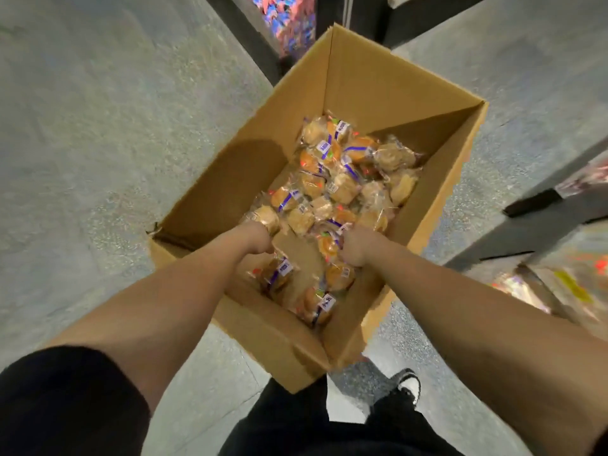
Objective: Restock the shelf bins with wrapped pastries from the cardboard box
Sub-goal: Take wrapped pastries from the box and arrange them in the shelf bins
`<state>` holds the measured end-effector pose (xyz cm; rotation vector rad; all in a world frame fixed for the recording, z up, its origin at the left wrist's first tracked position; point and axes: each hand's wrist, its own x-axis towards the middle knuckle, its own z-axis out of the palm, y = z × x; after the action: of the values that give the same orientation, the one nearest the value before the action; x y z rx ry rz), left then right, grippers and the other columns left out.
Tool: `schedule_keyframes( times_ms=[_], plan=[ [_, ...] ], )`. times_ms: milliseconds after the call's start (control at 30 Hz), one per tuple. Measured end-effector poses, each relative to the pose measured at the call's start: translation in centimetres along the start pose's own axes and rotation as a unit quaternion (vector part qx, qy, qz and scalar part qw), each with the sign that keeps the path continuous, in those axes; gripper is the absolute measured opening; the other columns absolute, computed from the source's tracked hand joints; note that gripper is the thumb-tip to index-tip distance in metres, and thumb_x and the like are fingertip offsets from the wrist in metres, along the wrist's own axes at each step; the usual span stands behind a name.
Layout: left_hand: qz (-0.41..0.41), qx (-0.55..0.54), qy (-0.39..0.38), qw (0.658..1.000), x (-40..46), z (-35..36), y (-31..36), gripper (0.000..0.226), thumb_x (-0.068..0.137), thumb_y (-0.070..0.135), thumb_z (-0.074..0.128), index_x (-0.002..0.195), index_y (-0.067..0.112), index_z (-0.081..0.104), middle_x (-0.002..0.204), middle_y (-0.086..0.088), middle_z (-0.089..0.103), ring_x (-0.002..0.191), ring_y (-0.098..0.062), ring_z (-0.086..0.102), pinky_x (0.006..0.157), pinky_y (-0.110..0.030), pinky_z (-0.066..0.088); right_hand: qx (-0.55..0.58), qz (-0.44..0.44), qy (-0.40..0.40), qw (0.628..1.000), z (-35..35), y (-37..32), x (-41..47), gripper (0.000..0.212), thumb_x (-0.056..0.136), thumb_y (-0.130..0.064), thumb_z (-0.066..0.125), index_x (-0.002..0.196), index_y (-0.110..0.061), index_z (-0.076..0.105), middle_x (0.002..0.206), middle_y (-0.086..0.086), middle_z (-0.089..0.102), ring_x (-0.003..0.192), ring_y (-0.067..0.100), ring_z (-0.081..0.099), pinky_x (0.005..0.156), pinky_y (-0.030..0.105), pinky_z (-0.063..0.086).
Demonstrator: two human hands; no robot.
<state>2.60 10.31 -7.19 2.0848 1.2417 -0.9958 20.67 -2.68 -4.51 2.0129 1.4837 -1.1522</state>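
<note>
Pastries (342, 185) — under both hands' fingers (263, 240).

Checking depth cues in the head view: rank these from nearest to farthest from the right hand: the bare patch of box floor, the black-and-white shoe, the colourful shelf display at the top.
From the right hand:
1. Bare patch of box floor, just to its left, between the hands.
2. Black-and-white shoe, below, on the floor outside the cardboard box.
3. Colourful shelf display, beyond the box's far end.

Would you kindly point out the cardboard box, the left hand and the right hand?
cardboard box (378, 80): head view, far inner wall.
left hand (258, 236): head view, back of the hand.
right hand (357, 246): head view, back of the hand.
</note>
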Motion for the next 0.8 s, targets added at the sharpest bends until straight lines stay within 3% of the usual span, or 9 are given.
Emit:
schedule_keyframes(
  times_ms=[100,167,233,300,367,433,533,633,800],
  plan=[
    [0.029,0.038,-0.053,0.997,3.3,0.5,-0.2,0.046,0.096,0.035,0.061,0.132,0.007,0.057,0.135,-0.011,0.058,0.122,-0.028,0.055,0.098,-0.035,0.045,-0.001,0.050,-0.067,0.996,2.0,-1.3,3.4,0.035,0.103,-0.014,0.041,0.131,-0.001,0.055,0.114,0.016,0.061,0.089,0.026,0.050,0.070,0.030,0.042],
    [0.046,0.080,-0.093,0.991,5.0,0.8,-0.2,0.046,0.099,0.032,0.056,0.136,0.005,0.055,0.138,-0.011,0.055,0.122,-0.028,0.054,0.097,-0.035,0.045,-0.016,0.056,-0.111,0.992,3.9,-2.2,5.4,0.040,0.103,-0.015,0.041,0.139,0.000,0.048,0.134,0.017,0.056,0.109,0.031,0.056,0.087,0.036,0.045],
    [0.035,0.107,-0.135,0.985,6.2,1.0,0.0,0.041,0.101,0.025,0.051,0.135,0.002,0.053,0.133,-0.012,0.056,0.110,-0.027,0.057,0.090,-0.035,0.048,-0.021,0.049,-0.139,0.989,6.0,-3.2,7.0,0.040,0.103,-0.017,0.042,0.139,-0.001,0.050,0.139,0.016,0.053,0.124,0.034,0.052,0.103,0.042,0.043],
    [0.010,0.107,-0.183,0.977,7.7,1.3,-0.1,0.038,0.100,0.020,0.052,0.134,0.001,0.054,0.120,-0.010,0.055,0.102,-0.026,0.054,0.091,-0.037,0.047,-0.020,0.037,-0.193,0.980,7.7,-4.1,8.2,0.037,0.102,-0.012,0.045,0.135,0.000,0.054,0.136,0.016,0.055,0.116,0.034,0.055,0.102,0.043,0.046],
    [0.015,0.107,-0.233,0.966,8.7,1.3,-0.1,0.039,0.097,0.018,0.058,0.131,-0.001,0.056,0.115,-0.015,0.055,0.107,-0.030,0.056,0.097,-0.039,0.046,-0.026,0.048,-0.218,0.974,9.0,-4.7,9.0,0.031,0.095,-0.007,0.058,0.124,0.001,0.062,0.126,0.015,0.061,0.096,0.031,0.057,0.085,0.039,0.051],
    [0.026,0.126,-0.273,0.954,10.4,2.3,0.0,0.040,0.098,0.021,0.056,0.129,-0.005,0.055,0.113,-0.018,0.057,0.111,-0.033,0.057,0.099,-0.039,0.046,-0.029,0.043,-0.196,0.979,10.0,-4.7,9.8,0.030,0.094,-0.007,0.058,0.123,-0.003,0.062,0.124,0.014,0.062,0.097,0.030,0.059,0.081,0.038,0.051],
    [0.012,0.130,-0.300,0.945,11.5,3.5,0.2,0.046,0.103,0.026,0.048,0.137,-0.006,0.049,0.105,-0.017,0.059,0.100,-0.028,0.052,0.102,-0.040,0.043,-0.048,0.009,-0.158,0.986,10.9,-4.7,11.7,0.036,0.098,-0.013,0.051,0.134,-0.013,0.054,0.131,0.012,0.056,0.118,0.032,0.056,0.095,0.042,0.050],
    [0.041,0.127,-0.284,0.949,11.6,4.2,0.4,0.045,0.106,0.024,0.043,0.140,-0.006,0.045,0.135,-0.020,0.054,0.099,-0.021,0.046,0.096,-0.032,0.041,-0.088,-0.034,-0.165,0.982,11.6,-4.8,13.5,0.039,0.095,-0.016,0.058,0.134,-0.015,0.055,0.138,0.011,0.054,0.130,0.032,0.048,0.111,0.047,0.036],
    [0.054,0.132,-0.272,0.952,12.6,6.1,0.2,0.044,0.105,0.025,0.045,0.138,-0.004,0.047,0.142,-0.019,0.050,0.129,-0.031,0.051,0.104,-0.035,0.040,-0.149,-0.055,-0.168,0.973,12.5,-5.0,15.8,0.040,0.102,-0.025,0.051,0.141,-0.017,0.051,0.149,0.009,0.045,0.141,0.031,0.036,0.116,0.043,0.025]
  ],
)
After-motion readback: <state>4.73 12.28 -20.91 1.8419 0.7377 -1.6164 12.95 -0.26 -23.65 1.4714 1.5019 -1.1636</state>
